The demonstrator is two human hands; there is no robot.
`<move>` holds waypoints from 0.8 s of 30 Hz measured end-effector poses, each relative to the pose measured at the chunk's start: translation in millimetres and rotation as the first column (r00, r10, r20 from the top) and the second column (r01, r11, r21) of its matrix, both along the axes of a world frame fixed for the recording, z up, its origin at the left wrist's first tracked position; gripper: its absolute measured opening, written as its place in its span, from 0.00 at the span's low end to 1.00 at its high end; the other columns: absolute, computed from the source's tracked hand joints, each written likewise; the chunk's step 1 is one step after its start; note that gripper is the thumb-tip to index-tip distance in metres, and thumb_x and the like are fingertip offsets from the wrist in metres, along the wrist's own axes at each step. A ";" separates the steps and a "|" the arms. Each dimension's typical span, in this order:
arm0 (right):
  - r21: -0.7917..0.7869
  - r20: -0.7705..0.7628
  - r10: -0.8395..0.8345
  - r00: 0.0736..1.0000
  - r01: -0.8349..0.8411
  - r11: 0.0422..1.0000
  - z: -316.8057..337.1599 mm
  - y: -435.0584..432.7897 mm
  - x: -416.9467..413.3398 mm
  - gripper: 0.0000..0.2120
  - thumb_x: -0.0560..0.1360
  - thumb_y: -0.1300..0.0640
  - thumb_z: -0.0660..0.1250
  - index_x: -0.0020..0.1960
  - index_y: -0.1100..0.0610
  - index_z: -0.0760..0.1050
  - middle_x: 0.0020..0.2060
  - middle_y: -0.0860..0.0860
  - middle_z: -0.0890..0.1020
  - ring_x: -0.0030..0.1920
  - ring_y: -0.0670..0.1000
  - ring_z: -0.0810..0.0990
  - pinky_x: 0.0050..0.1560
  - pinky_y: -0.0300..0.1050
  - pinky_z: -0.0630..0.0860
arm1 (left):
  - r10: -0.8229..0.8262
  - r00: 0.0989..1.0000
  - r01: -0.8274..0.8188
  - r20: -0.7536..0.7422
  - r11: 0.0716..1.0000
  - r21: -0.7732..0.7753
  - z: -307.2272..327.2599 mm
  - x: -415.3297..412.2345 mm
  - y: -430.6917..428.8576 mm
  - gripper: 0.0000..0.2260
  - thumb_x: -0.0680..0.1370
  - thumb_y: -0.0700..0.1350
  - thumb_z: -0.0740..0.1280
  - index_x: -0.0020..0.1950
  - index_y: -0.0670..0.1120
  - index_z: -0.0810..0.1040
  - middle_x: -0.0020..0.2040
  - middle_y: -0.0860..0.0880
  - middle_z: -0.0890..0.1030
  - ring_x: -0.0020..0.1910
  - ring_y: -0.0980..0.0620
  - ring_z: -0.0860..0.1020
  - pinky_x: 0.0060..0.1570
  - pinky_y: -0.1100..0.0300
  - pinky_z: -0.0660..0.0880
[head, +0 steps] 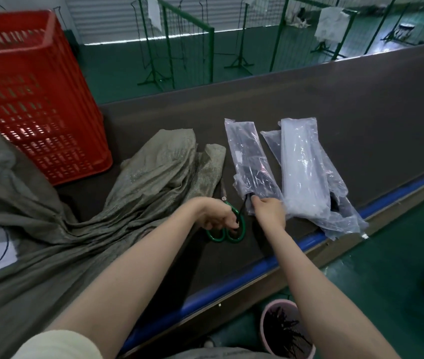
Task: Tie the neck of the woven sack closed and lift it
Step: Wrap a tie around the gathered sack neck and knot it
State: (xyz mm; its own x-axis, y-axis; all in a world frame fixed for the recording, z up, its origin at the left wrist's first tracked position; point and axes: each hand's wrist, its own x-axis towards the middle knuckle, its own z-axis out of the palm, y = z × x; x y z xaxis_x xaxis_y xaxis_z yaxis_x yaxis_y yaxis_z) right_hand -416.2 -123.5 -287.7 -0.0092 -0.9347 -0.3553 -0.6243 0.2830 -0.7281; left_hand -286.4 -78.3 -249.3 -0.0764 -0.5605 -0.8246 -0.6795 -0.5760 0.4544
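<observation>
A grey-green woven sack (37, 224) lies bulging at the left, its gathered neck (164, 164) spread flat across the dark table. My left hand (218, 216) rests by the green-handled scissors (229, 229), its fingers closed around a thin black tie. My right hand (270, 211) pinches the open end of a clear plastic bag (249, 164) holding black ties, where that same black tie comes out. The sack neck is loose and untied.
A red slotted crate (32, 99) stands at the back left on the table (335, 104). A second clear bag (309, 174) lies to the right, near the blue table edge (257, 265). A pink bucket (286, 330) of black ties sits on the green floor below.
</observation>
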 end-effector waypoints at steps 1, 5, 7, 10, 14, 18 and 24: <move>0.036 0.027 -0.008 1.000 0.007 0.999 0.3 1.1 4.5 0.17 0.75 0.48 0.60 0.35 0.60 0.74 0.41 0.61 0.78 0.46 0.58 0.76 0.44 0.45 0.67 | 0.035 0.999 -0.035 0.006 0.998 -0.056 0.0 3.3 1.3 0.11 0.77 0.41 0.63 0.35 0.48 0.70 0.31 0.51 0.64 0.28 0.57 0.60 0.26 0.65 0.53; 0.201 0.295 -0.078 0.952 0.018 0.979 -1.0 7.1 25.2 0.16 0.73 0.47 0.64 0.35 0.59 0.73 0.28 0.53 0.73 0.26 0.51 0.69 0.24 0.39 0.63 | -0.129 0.987 0.130 0.093 0.992 -0.003 8.0 15.3 12.5 0.06 0.76 0.39 0.64 0.40 0.47 0.72 0.31 0.48 0.64 0.29 0.54 0.60 0.28 0.63 0.55; 0.260 0.380 -0.108 0.919 0.006 0.966 0.0 11.3 34.0 0.15 0.75 0.50 0.62 0.35 0.58 0.73 0.25 0.51 0.70 0.22 0.48 0.64 0.17 0.33 0.59 | -0.207 0.975 0.203 0.084 0.978 0.057 12.7 19.9 19.9 0.08 0.76 0.39 0.64 0.38 0.48 0.72 0.32 0.48 0.65 0.29 0.54 0.62 0.29 0.62 0.56; 0.389 0.521 -0.305 0.797 0.096 0.916 -5.1 12.0 39.4 0.13 0.76 0.59 0.60 0.34 0.60 0.69 0.28 0.54 0.70 0.14 0.45 0.65 0.13 0.29 0.56 | -0.333 0.938 0.321 0.102 0.940 0.115 21.7 27.6 30.9 0.06 0.76 0.38 0.65 0.41 0.47 0.73 0.33 0.48 0.67 0.30 0.54 0.63 0.30 0.62 0.58; 0.457 0.532 -0.409 0.741 0.155 0.876 -8.1 18.2 45.2 0.10 0.77 0.67 0.58 0.37 0.63 0.68 0.30 0.56 0.71 0.11 0.45 0.68 0.12 0.29 0.62 | -0.099 0.978 0.139 0.186 0.966 -0.217 26.7 55.3 41.8 0.18 0.69 0.40 0.72 0.58 0.47 0.73 0.48 0.46 0.76 0.42 0.48 0.77 0.34 0.59 0.72; 0.472 0.509 -0.338 0.791 0.071 0.879 -7.9 45.1 72.3 0.11 0.74 0.70 0.60 0.33 0.66 0.69 0.30 0.59 0.74 0.25 0.55 0.77 0.19 0.39 0.75 | 0.244 0.805 0.159 0.541 0.790 -0.593 46.0 77.7 62.9 0.42 0.66 0.47 0.73 0.74 0.50 0.54 0.70 0.40 0.67 0.70 0.39 0.65 0.66 0.49 0.66; 0.365 0.413 -0.107 0.904 -0.057 0.929 -17.6 82.8 115.2 0.03 0.75 0.63 0.59 0.46 0.62 0.71 0.41 0.60 0.77 0.36 0.56 0.79 0.34 0.47 0.77 | -0.079 0.536 0.203 0.840 0.978 -0.037 25.9 87.9 104.1 0.65 0.60 0.63 0.75 0.70 0.50 0.23 0.73 0.33 0.30 0.72 0.30 0.33 0.69 0.35 0.34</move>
State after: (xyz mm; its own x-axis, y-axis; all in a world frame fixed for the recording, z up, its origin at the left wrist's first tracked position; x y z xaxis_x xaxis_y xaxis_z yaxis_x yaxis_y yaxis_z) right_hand -301.0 -40.7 -305.3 0.1952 -0.7419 -0.6414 -0.2723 0.5873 -0.7622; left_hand -198.4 25.8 -223.4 0.5210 -0.6995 -0.4892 -0.8535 -0.4232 -0.3041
